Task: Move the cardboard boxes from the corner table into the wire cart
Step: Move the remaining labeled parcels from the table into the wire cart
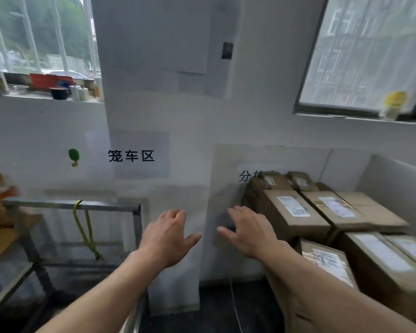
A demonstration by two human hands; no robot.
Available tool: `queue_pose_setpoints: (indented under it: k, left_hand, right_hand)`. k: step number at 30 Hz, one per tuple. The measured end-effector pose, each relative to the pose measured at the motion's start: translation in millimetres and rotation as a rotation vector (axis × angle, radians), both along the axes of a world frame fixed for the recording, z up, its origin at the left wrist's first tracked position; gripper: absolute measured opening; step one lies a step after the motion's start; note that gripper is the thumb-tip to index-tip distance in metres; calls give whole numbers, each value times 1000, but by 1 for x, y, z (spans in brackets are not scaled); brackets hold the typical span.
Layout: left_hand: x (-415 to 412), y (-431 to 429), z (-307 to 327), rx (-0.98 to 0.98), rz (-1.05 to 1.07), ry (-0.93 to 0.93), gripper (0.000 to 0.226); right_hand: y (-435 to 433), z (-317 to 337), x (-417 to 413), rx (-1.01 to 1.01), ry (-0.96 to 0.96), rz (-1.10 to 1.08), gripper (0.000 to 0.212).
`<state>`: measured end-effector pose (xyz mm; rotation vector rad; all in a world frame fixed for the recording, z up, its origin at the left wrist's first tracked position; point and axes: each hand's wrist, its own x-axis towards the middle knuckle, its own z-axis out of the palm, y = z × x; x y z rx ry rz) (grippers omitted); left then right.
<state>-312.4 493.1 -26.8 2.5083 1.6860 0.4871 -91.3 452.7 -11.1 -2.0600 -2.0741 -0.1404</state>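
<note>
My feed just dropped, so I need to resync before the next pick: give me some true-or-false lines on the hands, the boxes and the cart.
1. Both hands are empty. True: the left hand and right hand are open, holding nothing.
2. The cardboard boxes sit left of the hands. False: they are stacked on the right.
3. A yellow strap hangs from the wire cart top rail. True.
4. The boxes are unlabelled. False: white labels show on several.

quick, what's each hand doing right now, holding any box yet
Left hand: open, fingers spread, holding nothing.
Right hand: open, holding nothing, close to the cardboard boxes but not touching them.
</note>
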Motion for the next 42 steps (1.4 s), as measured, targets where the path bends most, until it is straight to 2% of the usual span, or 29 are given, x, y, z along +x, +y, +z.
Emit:
queue_pose_setpoints:
  k: [3, 9, 19, 25, 32, 38, 42]
  left_hand:
    - [33, -15, -5, -30, -102, -26, 71]
    - [96, -36, -21, -118, -273, -82, 78]
    - [196, -61, -52, -281, -389, -104, 83]
    - [249, -71, -71, -388, -361, -75, 80]
    - [294, -72, -88, -478, -285, -93, 64]
    - [316, -72, -97, -541, -228, -121, 59]
    - [328, -72, -100, -608, -207, -139, 48]
  right_hand:
    - [-33, -6, 31, -16, 25, -123, 59]
    - [-102, -21, 91, -31, 61, -353, 62]
    - [-167, -57, 185, -117, 159, -572, 64]
    - [-167, -89, 230, -139, 273, -539, 58]
    - [-152, -116, 271, -167, 372, -588, 36]
    - [-141, -134, 284, -190, 486, -566, 36]
    - [-136, -140, 284, -205, 589, -553, 44]
